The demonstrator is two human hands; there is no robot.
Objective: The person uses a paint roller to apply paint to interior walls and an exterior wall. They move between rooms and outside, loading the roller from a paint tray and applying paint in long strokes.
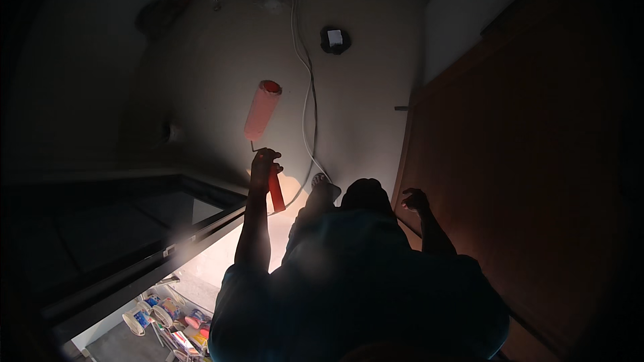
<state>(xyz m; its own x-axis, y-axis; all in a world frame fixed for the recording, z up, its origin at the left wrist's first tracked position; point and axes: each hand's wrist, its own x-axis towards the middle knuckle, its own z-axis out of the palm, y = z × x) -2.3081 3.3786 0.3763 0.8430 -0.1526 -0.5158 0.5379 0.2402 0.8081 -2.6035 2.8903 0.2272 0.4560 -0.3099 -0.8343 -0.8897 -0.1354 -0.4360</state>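
My left hand [263, 161] is closed around a paint roller near where its metal frame meets the grip. The roller's pink sleeve [261, 112] points up and away, and its red handle [276, 194] sticks out below my fist toward me. On the other side of my body, my right hand [414, 200] hangs with loosely curled fingers, a gap between thumb and fingers, and nothing visible in it. The nearest thing to it is a large brown wooden panel, perhaps a door [510, 181].
Pale cables [310, 87] run along the dim floor to near my foot [325, 185]. A dark object with a white top [335, 39] lies farther ahead. At left stands a dark-framed door or window [121, 228]. Paint buckets [157, 312] crowd the lit lower left.
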